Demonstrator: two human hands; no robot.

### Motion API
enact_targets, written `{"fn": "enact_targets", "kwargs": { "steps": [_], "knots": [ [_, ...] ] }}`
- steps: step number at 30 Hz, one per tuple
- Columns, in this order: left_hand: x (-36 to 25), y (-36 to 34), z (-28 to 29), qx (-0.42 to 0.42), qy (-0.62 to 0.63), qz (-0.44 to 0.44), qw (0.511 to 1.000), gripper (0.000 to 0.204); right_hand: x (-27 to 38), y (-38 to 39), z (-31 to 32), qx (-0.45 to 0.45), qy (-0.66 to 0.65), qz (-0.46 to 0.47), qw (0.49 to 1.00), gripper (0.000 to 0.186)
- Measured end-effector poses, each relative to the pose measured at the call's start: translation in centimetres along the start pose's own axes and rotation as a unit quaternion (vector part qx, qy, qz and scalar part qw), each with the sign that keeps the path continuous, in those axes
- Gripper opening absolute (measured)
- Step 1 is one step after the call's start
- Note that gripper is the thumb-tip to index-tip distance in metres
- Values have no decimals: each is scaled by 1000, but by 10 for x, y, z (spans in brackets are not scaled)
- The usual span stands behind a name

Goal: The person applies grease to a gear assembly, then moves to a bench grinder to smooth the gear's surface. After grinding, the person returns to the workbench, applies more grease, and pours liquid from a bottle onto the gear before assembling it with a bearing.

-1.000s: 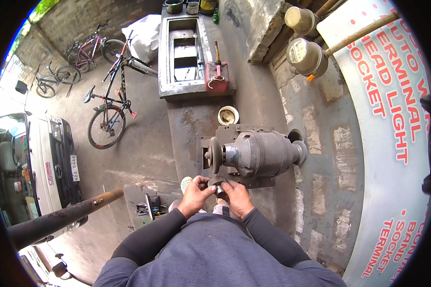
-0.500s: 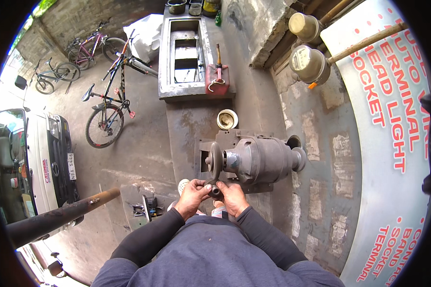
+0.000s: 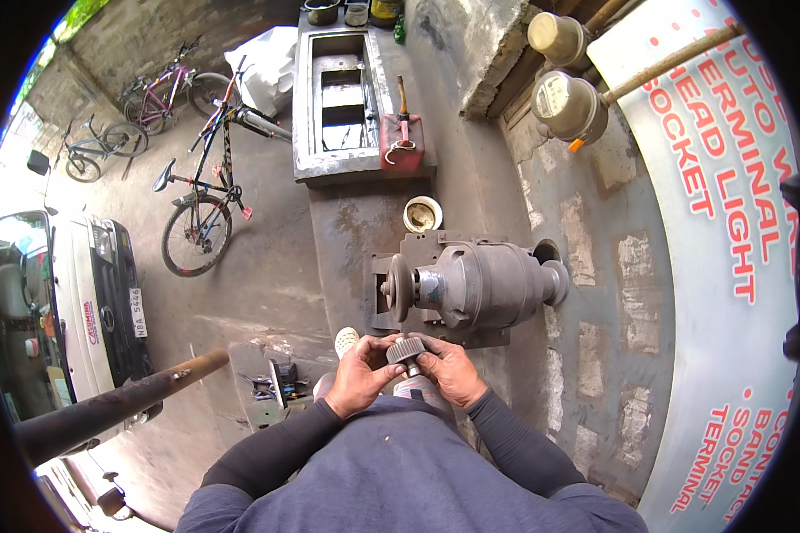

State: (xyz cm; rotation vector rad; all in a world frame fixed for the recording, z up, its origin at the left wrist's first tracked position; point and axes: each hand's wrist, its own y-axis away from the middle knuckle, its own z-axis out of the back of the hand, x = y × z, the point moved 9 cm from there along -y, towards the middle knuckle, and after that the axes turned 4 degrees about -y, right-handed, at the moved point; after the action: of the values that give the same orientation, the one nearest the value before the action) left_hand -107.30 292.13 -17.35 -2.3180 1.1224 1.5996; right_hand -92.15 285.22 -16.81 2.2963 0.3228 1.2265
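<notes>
A small grey gear (image 3: pixel 405 350) with a toothed rim and a short shaft sits between my two hands in front of my body. My left hand (image 3: pixel 361 373) pinches it from the left with curled fingers. From the right, the thumb and fingers of my right hand (image 3: pixel 452 369) close on the same gear. Just beyond my hands stands a bench grinder (image 3: pixel 491 286) with a grey motor body. Its grinding wheel (image 3: pixel 400 288) is at the left end, a short distance from the gear and apart from it.
A white bucket (image 3: pixel 422 215) stands behind the grinder, near a red jerrycan (image 3: pixel 404 142) and a metal-framed basin (image 3: pixel 304 133). A rusty pipe (image 3: pixel 133 401) juts in from the left. Bicycles (image 3: pixel 197 235) and a white vehicle (image 3: pixel 78 302) stand further left. Electric meters (image 3: pixel 567 105) hang at the right wall.
The gear has come away from the grinding wheel, back toward my body. It is now turned so its toothed rim shows, and both hands have shifted slightly right with it.
</notes>
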Motion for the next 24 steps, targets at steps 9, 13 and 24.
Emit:
{"fn": "enact_targets", "kwargs": {
  "steps": [9, 13, 24],
  "knots": [
    [-54, 9, -7, 72, -315, -150, 934, 41, 0, 17, -25, 104, -146, -115, 977, 53],
    [-71, 15, -23, 134, -401, -260, 868, 60, -1, 17, -28, 94, -109, -112, 983, 58],
    [0, 17, 3, 3, -53, 80, 995, 53, -7, 13, -23, 67, -43, 114, 990, 64]
  ]
}}
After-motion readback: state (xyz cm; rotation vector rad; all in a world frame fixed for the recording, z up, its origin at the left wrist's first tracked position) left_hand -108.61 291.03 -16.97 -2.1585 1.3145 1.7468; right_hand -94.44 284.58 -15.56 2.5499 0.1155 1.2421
